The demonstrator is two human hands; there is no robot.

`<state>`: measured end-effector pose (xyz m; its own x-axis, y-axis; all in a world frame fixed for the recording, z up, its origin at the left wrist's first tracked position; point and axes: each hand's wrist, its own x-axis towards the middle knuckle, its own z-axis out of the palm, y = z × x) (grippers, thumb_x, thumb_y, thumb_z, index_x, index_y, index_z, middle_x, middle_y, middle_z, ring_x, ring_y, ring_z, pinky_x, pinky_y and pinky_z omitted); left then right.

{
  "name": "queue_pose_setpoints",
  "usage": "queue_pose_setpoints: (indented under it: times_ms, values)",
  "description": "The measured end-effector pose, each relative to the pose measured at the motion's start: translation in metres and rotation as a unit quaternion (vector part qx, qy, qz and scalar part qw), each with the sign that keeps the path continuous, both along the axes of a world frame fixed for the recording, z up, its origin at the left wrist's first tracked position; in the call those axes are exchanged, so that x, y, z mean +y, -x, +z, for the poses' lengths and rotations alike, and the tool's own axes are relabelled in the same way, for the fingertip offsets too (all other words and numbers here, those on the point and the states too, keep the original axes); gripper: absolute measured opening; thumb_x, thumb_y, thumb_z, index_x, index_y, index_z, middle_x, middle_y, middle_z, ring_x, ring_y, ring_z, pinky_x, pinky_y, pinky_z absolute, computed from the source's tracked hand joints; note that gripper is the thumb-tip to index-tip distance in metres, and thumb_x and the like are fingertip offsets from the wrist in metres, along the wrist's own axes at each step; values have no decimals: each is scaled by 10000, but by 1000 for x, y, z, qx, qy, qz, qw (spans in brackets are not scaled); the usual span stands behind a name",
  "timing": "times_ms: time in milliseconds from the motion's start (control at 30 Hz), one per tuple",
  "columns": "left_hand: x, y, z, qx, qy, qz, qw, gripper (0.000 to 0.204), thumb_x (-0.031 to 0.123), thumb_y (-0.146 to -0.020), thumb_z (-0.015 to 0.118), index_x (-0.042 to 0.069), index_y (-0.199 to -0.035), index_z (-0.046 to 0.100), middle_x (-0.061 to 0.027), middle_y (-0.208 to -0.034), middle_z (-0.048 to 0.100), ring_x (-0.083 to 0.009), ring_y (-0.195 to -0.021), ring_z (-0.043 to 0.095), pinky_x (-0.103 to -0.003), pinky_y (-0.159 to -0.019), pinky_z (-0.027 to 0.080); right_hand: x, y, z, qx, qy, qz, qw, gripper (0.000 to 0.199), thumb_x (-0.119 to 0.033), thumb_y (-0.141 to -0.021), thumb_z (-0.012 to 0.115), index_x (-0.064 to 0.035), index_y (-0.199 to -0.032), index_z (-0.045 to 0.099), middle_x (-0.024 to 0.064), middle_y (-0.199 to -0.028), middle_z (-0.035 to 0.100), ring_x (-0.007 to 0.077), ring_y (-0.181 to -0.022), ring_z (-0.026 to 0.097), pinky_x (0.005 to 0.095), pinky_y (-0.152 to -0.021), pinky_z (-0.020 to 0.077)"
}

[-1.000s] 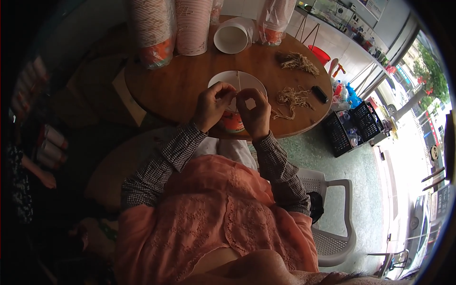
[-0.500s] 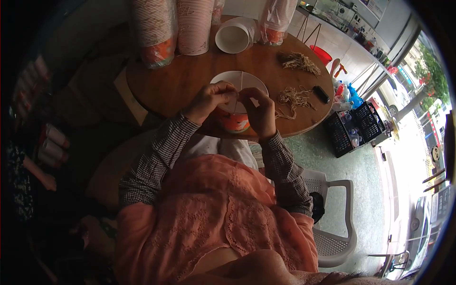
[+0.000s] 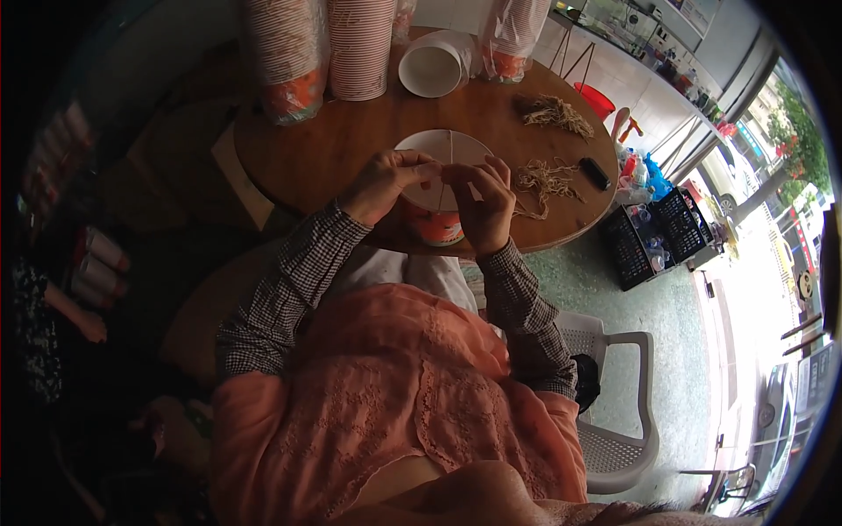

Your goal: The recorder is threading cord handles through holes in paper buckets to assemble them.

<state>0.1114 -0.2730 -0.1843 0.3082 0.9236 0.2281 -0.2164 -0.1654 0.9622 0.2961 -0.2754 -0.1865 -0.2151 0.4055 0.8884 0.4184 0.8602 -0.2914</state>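
An orange and white paper tub [image 3: 435, 230] stands at the near edge of the round wooden table [image 3: 303, 162]. Across its pale round top runs a thin string [image 3: 451, 144], front to back. Over the middle of the tub, my left hand [image 3: 379, 186] pinches the string between thumb and forefinger. Close against it, my right hand [image 3: 488, 207] also pinches the string, its other fingers raised. The exact spot between the fingertips is too small to make out. Right of the tub lies a loose heap of tan strings [image 3: 545, 181], with a tied-looking bundle of strings [image 3: 556, 115] beyond it.
Tall tub stacks [image 3: 359, 53] stand at the back, some in clear plastic, beside a tub lying tilted [image 3: 431, 70]. A black oblong object [image 3: 595, 174] is near the right edge. Black crates [image 3: 645, 241] and a grey plastic chair [image 3: 645, 394] are at right; another person's hand [image 3: 91, 327] shows far left.
My right hand has turned a little, with its fingers lifting and spreading more over the tub. My left hand stays nearly in place. The other person's hand at far left has shifted slightly.
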Motion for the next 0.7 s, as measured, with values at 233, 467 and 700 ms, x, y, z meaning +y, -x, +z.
queue_pose_setpoints:
  times_ms: [233,467,700]
  values:
    - [-10,-11,-9,190,-295,223,909,116,64,-796,666,4,-895,667,-44,-867,598,-137,-779,586,-224,-737,460,4,-4,-9,36,103,32,994,49,-72,-823,637,-93,-857,666,34,-836,689,219,-850,642,395,-970,375]
    - [-33,-20,-5,146,-257,229,927,62,-7,-756,631,-5,-817,620,-73,-861,556,-202,-867,584,-307,-770,466,0,-7,-7,50,132,23,990,34,-66,-812,643,-74,-842,657,62,-858,680,252,-868,628,350,-887,420]
    - [-36,-25,-9,285,-430,288,807,85,17,-756,653,0,-830,614,-100,-884,565,-236,-781,602,-298,-679,526,6,-9,-12,105,102,21,989,65,-26,-811,620,-51,-869,634,78,-874,663,264,-829,621,336,-776,460]
